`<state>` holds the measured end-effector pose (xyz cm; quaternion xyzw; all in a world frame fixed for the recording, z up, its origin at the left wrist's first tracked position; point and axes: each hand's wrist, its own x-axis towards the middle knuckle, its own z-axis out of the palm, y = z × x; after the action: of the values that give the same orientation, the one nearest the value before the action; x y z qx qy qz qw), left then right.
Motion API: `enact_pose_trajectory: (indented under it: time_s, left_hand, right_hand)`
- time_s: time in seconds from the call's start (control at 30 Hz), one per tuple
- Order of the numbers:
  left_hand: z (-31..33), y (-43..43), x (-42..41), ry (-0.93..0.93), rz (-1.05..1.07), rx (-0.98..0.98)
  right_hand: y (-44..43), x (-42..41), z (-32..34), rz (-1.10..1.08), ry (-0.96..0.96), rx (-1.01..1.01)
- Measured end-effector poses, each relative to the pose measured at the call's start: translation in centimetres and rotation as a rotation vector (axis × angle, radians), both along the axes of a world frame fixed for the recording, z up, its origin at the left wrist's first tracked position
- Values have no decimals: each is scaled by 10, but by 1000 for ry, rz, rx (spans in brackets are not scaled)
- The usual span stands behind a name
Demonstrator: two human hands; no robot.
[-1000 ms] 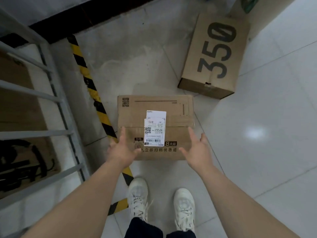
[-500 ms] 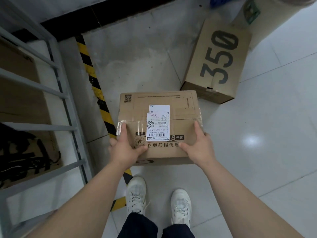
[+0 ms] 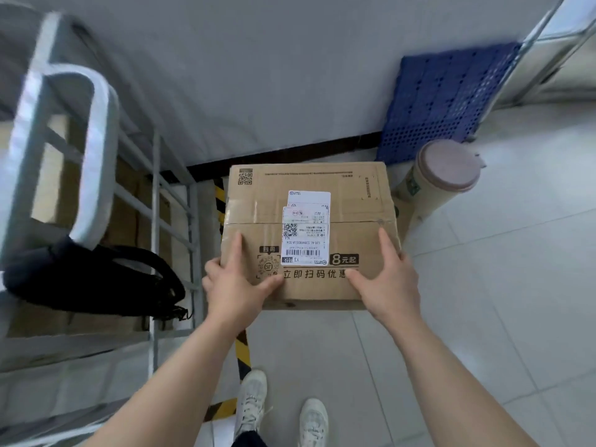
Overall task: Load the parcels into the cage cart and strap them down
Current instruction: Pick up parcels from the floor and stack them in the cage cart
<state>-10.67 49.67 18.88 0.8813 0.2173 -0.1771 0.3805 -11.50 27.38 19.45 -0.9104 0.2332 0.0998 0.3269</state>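
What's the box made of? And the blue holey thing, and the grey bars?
The box looks like brown cardboard: matte, creased and dented at the edges. The blue thing is probably moulded plastic, given its even colour and neat rows of holes. The grey bars seem to be metal, thin and straight with a dull sheen, though they are blurred.

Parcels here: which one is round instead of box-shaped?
The tube with the pinkish cap, just right of the held box. That box and the cardboard in the cart are flat-sided.
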Motion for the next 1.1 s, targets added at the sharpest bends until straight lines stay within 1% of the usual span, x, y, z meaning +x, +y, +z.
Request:
enact_pose_trajectory:
  time_s: [0.13,0.3,0.43,0.53,0.67,0.83,0.97,1.1]
  left_hand:
    - [93,4,-7,-116,43,-16]
    - [190,20,-23,-279,117,-60]
    - [253,40,-39,-411,183,-56]
    - [290,62,-52,-514,244,-58]
    - [325,105,-73,-590,330,-14]
    - [346,182,-98,-605,433,65]
    - [350,256,-120,-597,494,75]
    - [349,338,-137,-545,514,108]
  right_hand:
    - [5,0,102,39,-114,-63]
    - [22,-4,214,115,-268,-101]
    - [46,-9,287,192,-395,-109]
    - [71,-13,328,238,-482,-101]
    - [121,-19,360,305,-541,-47]
    - [200,-25,376,405,-561,37]
    - [277,-30,378,466,-559,67]
    - [361,-38,366,479,-520,129]
